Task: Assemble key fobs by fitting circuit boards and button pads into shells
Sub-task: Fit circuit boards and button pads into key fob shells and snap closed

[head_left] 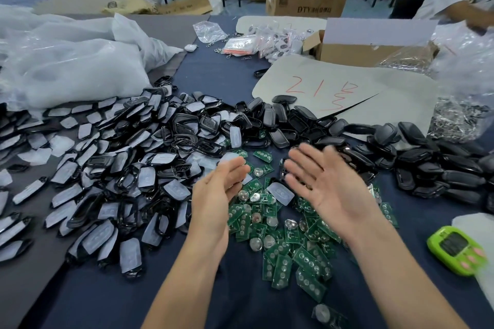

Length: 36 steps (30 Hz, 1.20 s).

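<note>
Crumpled white translucent plastic bags (66, 67): far left, on the dark blue cloth-covered table (219, 80).
Heap of black fob frames fitted with milky translucent button pads (107, 168): left half of the table.
Left hand (216, 195): fingers straight and together, holding nothing, above the heap's right edge.
Scatter of small green circuit boards with silver coin cells (280, 235): centre, beneath and between both hands.
Right hand (328, 187): palm up, fingers spread, empty, slightly blurred.
Pile of glossy black plastic shell halves (401, 155): right of centre.
Lime-green digital timer (457, 250): near right edge.
</note>
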Motion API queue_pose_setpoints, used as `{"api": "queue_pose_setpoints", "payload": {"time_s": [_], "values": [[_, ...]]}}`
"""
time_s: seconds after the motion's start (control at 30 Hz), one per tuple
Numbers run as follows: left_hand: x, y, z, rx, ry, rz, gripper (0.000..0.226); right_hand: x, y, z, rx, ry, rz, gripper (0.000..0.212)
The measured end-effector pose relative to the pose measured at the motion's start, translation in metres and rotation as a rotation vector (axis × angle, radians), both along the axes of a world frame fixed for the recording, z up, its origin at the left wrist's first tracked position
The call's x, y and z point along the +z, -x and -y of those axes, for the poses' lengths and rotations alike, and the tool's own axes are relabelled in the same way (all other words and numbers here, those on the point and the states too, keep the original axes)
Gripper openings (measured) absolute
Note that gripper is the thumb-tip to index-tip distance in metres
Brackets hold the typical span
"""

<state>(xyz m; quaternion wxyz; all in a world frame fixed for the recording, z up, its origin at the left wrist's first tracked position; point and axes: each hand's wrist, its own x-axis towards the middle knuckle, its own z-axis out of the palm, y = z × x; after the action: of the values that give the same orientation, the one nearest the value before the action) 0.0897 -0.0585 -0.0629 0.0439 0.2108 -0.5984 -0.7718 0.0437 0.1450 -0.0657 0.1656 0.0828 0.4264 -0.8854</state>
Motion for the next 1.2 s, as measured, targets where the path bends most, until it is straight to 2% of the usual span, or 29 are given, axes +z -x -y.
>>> {"api": "queue_pose_setpoints", "payload": {"time_s": [0.07, 0.1, 0.13, 0.23, 0.33, 0.43, 0.5, 0.57, 0.73, 0.8, 0.83, 0.9, 1.0, 1.07, 1.13, 1.2], "values": [[-0.001, 0.0, 0.0, -0.01, 0.029, -0.004, 0.027, -0.01, -0.004, -0.001, 0.017, -0.705, -0.139, 0.031], [-0.003, 0.001, 0.0, -0.014, 0.057, -0.006, 0.025, -0.015, -0.008, -0.001, -0.017, -0.986, -0.209, 0.028], [-0.004, 0.001, -0.001, -0.018, 0.093, -0.006, 0.024, -0.018, -0.012, -0.003, -0.037, -1.146, -0.271, 0.028], [-0.012, 0.003, -0.001, -0.03, 0.286, 0.011, 0.029, -0.023, -0.018, -0.003, 0.086, -1.377, -0.379, 0.036], [-0.02, 0.002, 0.002, -0.121, 0.579, 0.053, 0.029, -0.031, -0.018, 0.004, 0.304, -1.639, -0.515, 0.061], [-0.022, 0.001, -0.003, -0.27, 0.852, 0.051, 0.03, -0.028, -0.013, 0.011, 0.337, -1.801, -0.586, 0.066], [-0.023, 0.001, -0.01, -0.316, 0.979, 0.008, 0.037, -0.026, -0.01, 0.014, 0.322, -1.852, -0.605, 0.059], [-0.025, 0.002, -0.017, -0.349, 1.023, 0.014, 0.047, -0.028, -0.013, 0.019, 0.265, -1.85, -0.618, 0.051], [-0.03, 0.01, -0.026, -0.298, 1.006, 0.044, 0.062, -0.034, -0.022, 0.022, 0.111, -1.566, -0.554, 0.049], [-0.028, 0.015, -0.022, -0.276, 0.924, 0.04, 0.052, -0.031, -0.024, 0.02, 0.06, -1.473, -0.573, 0.039], [-0.027, 0.017, -0.02, -0.278, 0.906, 0.042, 0.038, -0.028, -0.024, 0.019, 0.042, -1.441, -0.579, 0.032], [-0.024, 0.019, -0.019, -0.295, 0.941, 0.039, 0.02, -0.024, -0.023, 0.018, 0.034, -1.371, -0.553, 0.026], [-0.023, 0.019, -0.022, -0.274, 0.958, 0.006, 0.014, -0.02, -0.016, 0.021, 0.035, -1.246, -0.47, 0.022], [-0.022, 0.02, -0.019, -0.201, 0.911, 0.019, 0.013, -0.018, -0.013, 0.022, -0.037, -1.173, -0.431, 0.018], [-0.018, 0.023, -0.006, -0.08, 0.838, 0.064, 0.014, -0.016, -0.008, 0.018, -0.115, -1.216, -0.391, 0.018], [-0.012, 0.024, 0.011, 0.093, 0.739, 0.1, 0.02, -0.013, 0.0, 0.013, -0.068, -1.363, -0.353, 0.027]]}}
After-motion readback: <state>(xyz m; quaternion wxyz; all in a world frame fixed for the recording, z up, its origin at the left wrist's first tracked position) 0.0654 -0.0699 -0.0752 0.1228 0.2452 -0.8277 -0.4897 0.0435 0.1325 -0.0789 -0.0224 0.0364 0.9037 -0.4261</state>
